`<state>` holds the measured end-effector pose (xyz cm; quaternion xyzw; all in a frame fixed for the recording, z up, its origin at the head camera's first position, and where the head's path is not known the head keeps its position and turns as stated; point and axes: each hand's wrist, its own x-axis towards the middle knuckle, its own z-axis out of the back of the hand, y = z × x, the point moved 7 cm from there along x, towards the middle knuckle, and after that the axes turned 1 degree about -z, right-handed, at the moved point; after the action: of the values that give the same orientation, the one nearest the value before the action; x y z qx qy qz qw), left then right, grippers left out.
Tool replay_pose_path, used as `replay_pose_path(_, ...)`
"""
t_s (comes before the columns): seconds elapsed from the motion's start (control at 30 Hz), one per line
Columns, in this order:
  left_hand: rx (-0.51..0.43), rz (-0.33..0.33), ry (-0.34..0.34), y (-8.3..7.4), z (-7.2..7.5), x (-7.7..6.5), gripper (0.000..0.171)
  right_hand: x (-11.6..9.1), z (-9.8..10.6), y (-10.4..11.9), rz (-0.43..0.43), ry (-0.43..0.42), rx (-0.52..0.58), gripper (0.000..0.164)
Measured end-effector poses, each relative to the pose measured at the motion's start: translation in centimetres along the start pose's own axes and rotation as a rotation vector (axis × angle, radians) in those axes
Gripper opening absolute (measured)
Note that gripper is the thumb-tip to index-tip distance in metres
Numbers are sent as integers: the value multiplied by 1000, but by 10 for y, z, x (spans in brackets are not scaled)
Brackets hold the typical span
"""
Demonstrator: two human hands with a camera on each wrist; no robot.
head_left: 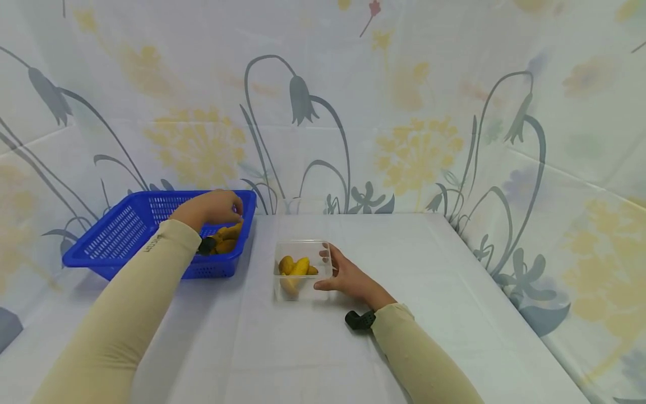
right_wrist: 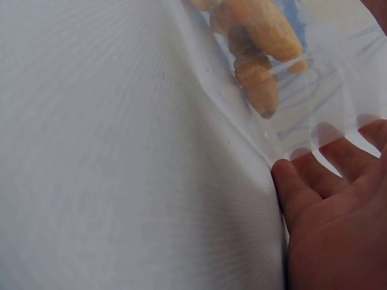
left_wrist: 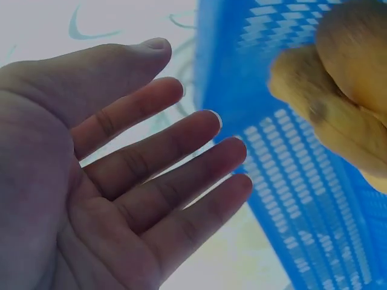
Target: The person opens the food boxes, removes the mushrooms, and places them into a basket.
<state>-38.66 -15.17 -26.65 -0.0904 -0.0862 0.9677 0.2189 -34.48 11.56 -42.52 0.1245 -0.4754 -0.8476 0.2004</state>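
My left hand (head_left: 220, 206) is over the right end of a blue plastic basket (head_left: 116, 244). In the left wrist view its fingers are loosely extended, with nothing in the palm. Below it in the basket lie several oblong yellow-brown pieces (head_left: 226, 246), like small potatoes; their exact kind is unclear. They also show as knobbly pieces (left_wrist: 357, 130) at the right of the left wrist view. My right hand (head_left: 353, 279) holds the right side of a clear plastic box (head_left: 303, 242), thumb in front and fingers behind. Inside that box are several similar yellow pieces (head_left: 300, 267).
A white cloth covers the table (head_left: 429, 336), and a flower-printed sheet (head_left: 404, 84) hangs behind it. The box stands right of the basket with a gap between them. A grey object (head_left: 7, 328) shows at the far left edge.
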Motion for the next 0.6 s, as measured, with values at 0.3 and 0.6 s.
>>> replay_pose_path(0.3, 86, -84, -11, -40, -2, 12, 28, -1, 3, -1, 8, 1, -6, 108)
replay_pose_path(0.6, 24, -62, 51, -73, -18, 14, 32, 0, 2, -1, 7, 5, 3, 108)
